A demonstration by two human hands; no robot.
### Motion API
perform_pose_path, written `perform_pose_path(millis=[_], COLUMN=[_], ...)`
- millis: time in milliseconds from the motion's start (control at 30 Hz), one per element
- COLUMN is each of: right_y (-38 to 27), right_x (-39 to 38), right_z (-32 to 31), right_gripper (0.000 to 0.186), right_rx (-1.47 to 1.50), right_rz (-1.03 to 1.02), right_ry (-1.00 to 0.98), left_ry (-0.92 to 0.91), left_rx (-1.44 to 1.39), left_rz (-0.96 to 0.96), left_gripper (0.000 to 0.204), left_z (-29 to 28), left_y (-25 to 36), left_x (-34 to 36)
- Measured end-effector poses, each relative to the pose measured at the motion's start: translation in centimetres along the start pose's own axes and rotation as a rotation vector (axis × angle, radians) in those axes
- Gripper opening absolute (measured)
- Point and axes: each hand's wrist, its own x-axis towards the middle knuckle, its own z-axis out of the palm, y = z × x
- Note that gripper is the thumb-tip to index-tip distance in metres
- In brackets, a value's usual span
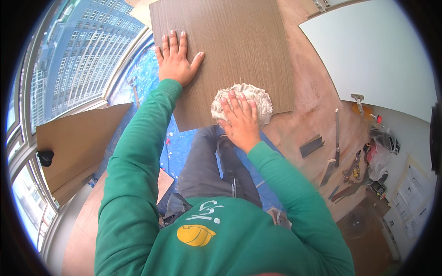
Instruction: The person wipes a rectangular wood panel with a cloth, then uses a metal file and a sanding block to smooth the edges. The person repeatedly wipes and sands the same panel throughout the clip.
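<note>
On the brown board, the left hand lay open and empty at its left edge, seemingly steadying it, while the right hand, fingers outstretched, covered a crumpled cloth near its closest edge, apparently pressing down.

So there's a big apartment block outside the window, with a sheet of brown cardboard leaning below. Blue sheeting covers part of the floor. Off right: a pale panel with a metal hinge, dark offcuts and a clear plastic bag.
</note>
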Motion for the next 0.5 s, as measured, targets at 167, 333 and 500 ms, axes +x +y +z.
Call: perform_pose_path(millis=[167, 333, 500], right_y=[6.4, 12.7, 12.9], right_x=[11.2, 28.4, 37.4], right_z=[-3.3, -5.0, -6.2], right_gripper=[0.065, 0.069, 0.071], right_rx=[-0.248, -0.272, -0.292], right_rz=[0.052, 0.202, 0.337], right_ry=[0.175, 0.331, 0.391], left_ry=[-0.032, -0.037, 0.011], left_rx=[-0.090, -0.358, -0.988], left_rz=[0.009, 0.021, -0.449], left_gripper=[0.091, 0.093, 0.077], left_z=[-0.9, -0.9, 1.5], left_y=[0.2, -1.0, -3.9], left_x=[0.1, -0.2, -5.0])
